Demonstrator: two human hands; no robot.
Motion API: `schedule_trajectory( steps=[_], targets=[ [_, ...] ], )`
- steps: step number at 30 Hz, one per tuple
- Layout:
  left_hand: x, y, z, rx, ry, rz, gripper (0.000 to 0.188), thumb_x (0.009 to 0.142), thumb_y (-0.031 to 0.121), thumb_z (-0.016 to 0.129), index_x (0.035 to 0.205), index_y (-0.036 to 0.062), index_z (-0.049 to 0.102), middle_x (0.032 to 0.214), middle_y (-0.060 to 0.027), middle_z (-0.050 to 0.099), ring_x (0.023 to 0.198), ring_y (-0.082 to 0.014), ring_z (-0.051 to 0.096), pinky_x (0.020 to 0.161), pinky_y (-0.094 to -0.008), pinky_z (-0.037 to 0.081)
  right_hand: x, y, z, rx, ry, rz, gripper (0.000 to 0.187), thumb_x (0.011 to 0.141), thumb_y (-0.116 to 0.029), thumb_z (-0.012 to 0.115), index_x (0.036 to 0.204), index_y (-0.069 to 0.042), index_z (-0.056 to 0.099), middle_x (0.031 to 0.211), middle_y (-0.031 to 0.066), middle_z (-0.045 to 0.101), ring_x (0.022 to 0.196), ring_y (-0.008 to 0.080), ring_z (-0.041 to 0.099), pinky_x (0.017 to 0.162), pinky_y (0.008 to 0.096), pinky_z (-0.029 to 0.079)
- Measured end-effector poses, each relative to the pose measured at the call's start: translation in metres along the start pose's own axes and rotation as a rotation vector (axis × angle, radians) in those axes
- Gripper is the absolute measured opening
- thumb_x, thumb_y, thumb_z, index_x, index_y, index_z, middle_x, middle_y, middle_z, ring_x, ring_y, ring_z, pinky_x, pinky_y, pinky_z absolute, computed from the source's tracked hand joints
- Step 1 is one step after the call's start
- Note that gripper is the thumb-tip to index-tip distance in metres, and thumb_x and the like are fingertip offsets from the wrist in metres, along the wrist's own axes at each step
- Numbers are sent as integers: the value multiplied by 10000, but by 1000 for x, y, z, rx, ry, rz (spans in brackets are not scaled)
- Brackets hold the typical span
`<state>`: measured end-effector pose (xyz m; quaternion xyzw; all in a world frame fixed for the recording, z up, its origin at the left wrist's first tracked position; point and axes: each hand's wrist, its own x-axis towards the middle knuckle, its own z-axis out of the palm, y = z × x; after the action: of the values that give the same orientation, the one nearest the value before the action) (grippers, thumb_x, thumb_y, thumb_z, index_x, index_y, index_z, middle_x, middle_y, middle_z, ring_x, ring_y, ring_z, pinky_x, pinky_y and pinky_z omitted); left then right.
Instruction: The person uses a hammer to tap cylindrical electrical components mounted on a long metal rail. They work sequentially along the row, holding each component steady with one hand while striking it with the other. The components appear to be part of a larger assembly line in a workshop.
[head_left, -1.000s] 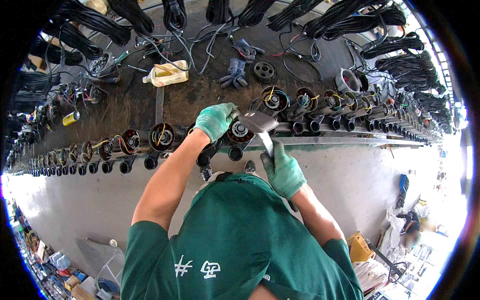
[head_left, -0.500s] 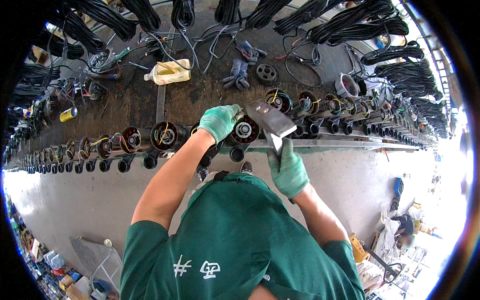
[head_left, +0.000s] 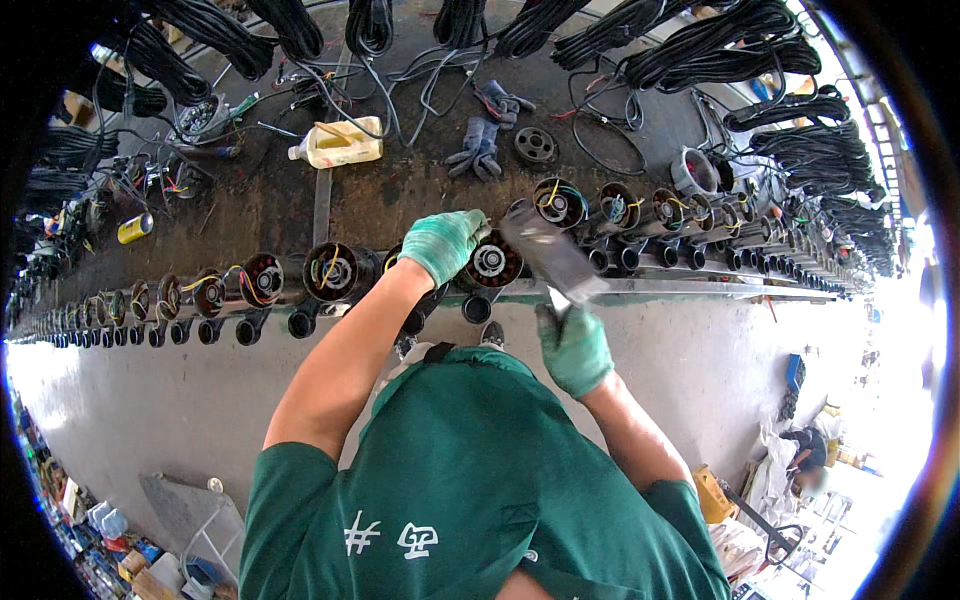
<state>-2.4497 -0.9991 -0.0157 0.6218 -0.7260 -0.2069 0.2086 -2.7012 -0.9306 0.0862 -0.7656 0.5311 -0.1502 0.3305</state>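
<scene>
My right hand, in a green glove, is closed round the handle of a hammer. The hammer's dark, blocky steel head is smeared by motion, beside and right of an open round motor housing. Copper-coloured windings and a pale ring show inside that housing. My left hand, gloved in green too, is pinched at the housing's upper left rim. Whatever its fingertips grip is too small to name. Another motor housing with a yellow wire stands to the left, and one more lies right of the hammer.
A long row of similar housings runs along the bench's near edge both ways. On the dark bench lie a yellowish bottle, grey gloves, a round disc and a yellow can. Black cable bundles line the far side.
The hammer head has swung slightly right and nearer to me, and is now blurred. My right hand has shifted only a little; my left hand stays at the housing's rim.
</scene>
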Motion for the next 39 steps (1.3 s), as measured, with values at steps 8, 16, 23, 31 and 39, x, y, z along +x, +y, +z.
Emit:
schedule_trajectory(
  steps=[8, 16, 23, 31, 39],
  targets=[
    [4, 0, -8, -20, 14, -1, 248, 994, 307, 623, 1106, 101, 704, 1057, -161, 738, 976, -397, 696, 816, -482, 561, 17, 0, -5, -58, -180, 177, 401, 1032, -291, 614, 1241, 33, 503, 836, 314, 664, 774, 495, 669, 669, 528, 504],
    [-1, -2, -1, -28, 12, -10, 226, 1008, 288, 595, 1093, 109, 705, 1045, -161, 733, 959, -403, 692, 797, -493, 554, 14, 8, 17, -236, -296, 304, 453, 1040, -280, 555, 1350, 1, 382, 910, 352, 684, 905, 538, 669, 748, 621, 512],
    [-3, -1, 1, -81, -22, -10, 230, 1010, 291, 569, 1097, 118, 693, 1068, -173, 724, 1000, -414, 679, 803, -500, 542, 11, 13, 26, -148, -273, 356, 428, 1029, -309, 586, 1322, -17, 471, 972, 347, 689, 966, 544, 652, 790, 583, 512],
    [2, 15, -11, 0, -73, -35, 176, 977, 153, 571, 1128, 132, 661, 1081, -168, 722, 999, -416, 677, 794, -510, 536, 10, 42, 28, 77, -181, 276, 377, 977, -285, 690, 1217, -15, 584, 940, 280, 698, 860, 417, 683, 792, 474, 531],
    [3, 48, -5, 274, 39, -83, 247, 982, 211, 626, 1193, 111, 705, 1139, -144, 689, 1042, -382, 660, 884, -487, 539, -2, 141, -58, 61, 20, 291, 339, 966, -298, 704, 1120, -22, 583, 909, 298, 696, 863, 492, 675, 725, 524, 515]
  ],
)
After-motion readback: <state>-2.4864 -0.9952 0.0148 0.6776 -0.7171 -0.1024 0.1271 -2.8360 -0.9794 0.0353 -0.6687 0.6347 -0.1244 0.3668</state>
